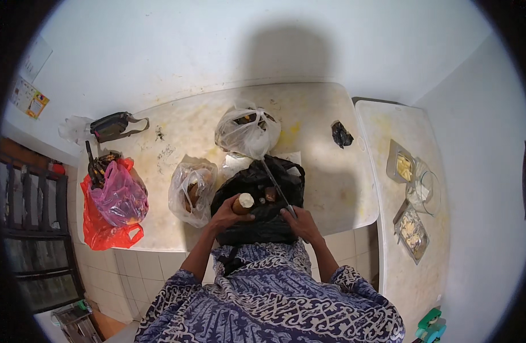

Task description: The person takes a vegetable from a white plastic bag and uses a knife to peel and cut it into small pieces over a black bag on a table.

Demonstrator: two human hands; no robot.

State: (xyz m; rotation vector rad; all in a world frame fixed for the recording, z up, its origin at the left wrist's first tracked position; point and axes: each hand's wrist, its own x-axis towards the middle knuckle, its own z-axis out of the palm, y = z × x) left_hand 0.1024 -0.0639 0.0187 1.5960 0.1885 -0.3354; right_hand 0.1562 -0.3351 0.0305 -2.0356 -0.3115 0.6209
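Observation:
My left hand [228, 219] is closed around a thick, brown-skinned root [243, 203], which looks like cassava and has a white cut end turned up. In my right hand [301, 224] is the handle of a long knife [277, 184], its blade slanting away to the upper left, apart from the root. Both hands are above the near part of an opened black plastic bag [231, 194] at the table's front edge. Inside the bag lie a small brown piece [270, 194] and a few bits too small to name.
Clear plastic bags [248, 137] with contents lie behind and left of the black bag on the table [326, 183]. A purple bag [119, 197] lies on a red bag [97, 231] at far left. Metal trays [413, 233] of pale pieces and a glass bowl [426, 188] occupy the right-hand table.

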